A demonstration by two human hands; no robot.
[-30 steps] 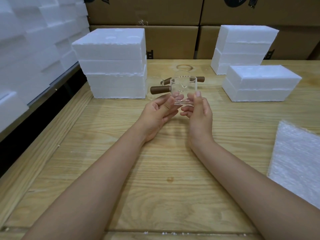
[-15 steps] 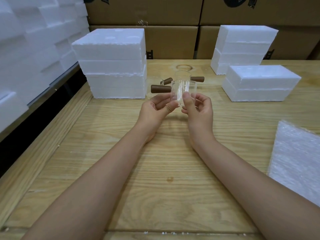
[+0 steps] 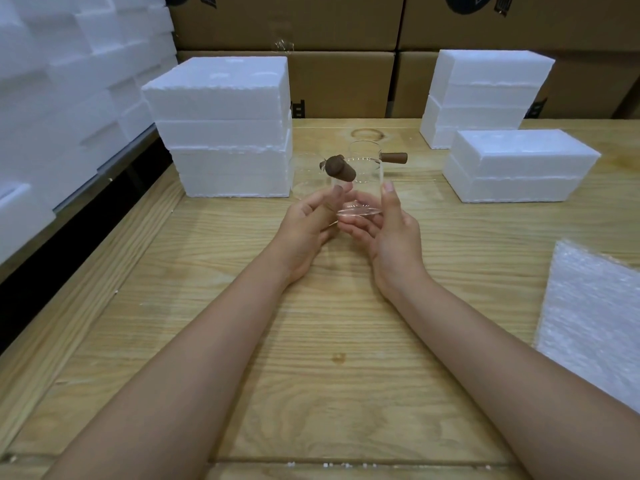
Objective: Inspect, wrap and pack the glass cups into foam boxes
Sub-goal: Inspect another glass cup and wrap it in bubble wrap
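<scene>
The long wooden table (image 3: 311,341) takes up most of the room in front of me, backed by brown cartons (image 3: 346,81) and flanked on the left by a wall of foam pieces (image 3: 69,81). On the table stand a tall stack of foam boxes (image 3: 221,126), a second stack (image 3: 485,95) at the far right, and a lower foam box (image 3: 519,164) in front of it. All look closed, and I cannot tell whether any already hold cups. A bubble wrap sheet (image 3: 595,323) lies flat at the right edge, well apart from the hands and untouched.

The work looks to be at its first step, the inspection. The glass cup (image 3: 363,192) is held up above the table, between the stacks, with its stubby wooden handle (image 3: 341,172) pointing towards the person. The left hand (image 3: 304,226) pinches its side with thumb and fingertips; the right hand (image 3: 391,230) cradles the base, thumb up along the wall. Another cup (image 3: 363,148) waits on the table just behind, its handle (image 3: 393,157) pointing right.

So wrapping and packing still lie ahead for this cup, and everything for the one behind it.
</scene>
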